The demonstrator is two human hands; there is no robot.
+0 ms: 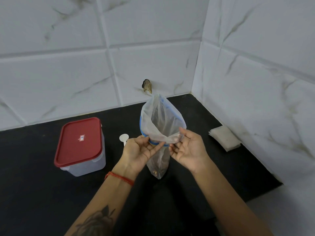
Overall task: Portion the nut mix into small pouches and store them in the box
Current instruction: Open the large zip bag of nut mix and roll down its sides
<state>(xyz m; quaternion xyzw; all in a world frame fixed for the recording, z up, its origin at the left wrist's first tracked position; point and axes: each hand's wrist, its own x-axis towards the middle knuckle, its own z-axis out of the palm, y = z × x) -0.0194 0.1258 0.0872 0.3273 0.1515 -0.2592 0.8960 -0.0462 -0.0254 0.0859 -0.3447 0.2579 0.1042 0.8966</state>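
My two forearms reach forward over the black stone counter [34, 193], the left one bearing a dark tattoo and a red thread bracelet [119, 178] at the wrist.

My left hand [139, 153], palm up, pinches the near edge of the translucent plastic zip bag with the blue seal strip [162, 120]; thumb and fingertips close on the strip. My right hand [187, 150], also palm up, grips the same bag at the twisted fold just beside the left hand's pinch, fingers curled round the plastic. Both hands thus hold the bag; neither is spread wide.

The bag stands upright between the hands, its base touching the counter below them and its mouth open above them, rising toward the wall. Brown nut mix [159, 172] shows dimly through the plastic at the bottom; how much lies higher up I cannot tell.

Left of the bag, just beyond my left hand, lies a small white plastic measuring scoop [124, 138], partly hidden by that hand. Farther left of the bag sits the clear rectangular plastic box [85, 165], shut under its red lid [79, 142].

Right of the bag, well apart and against the side wall, lies a stack of small pale flat pouches [225, 137].

Behind the bag, white marble-patterned wall tiles [68, 74] meet in a corner, with a dark chipped hole [147, 86] low in the back wall.
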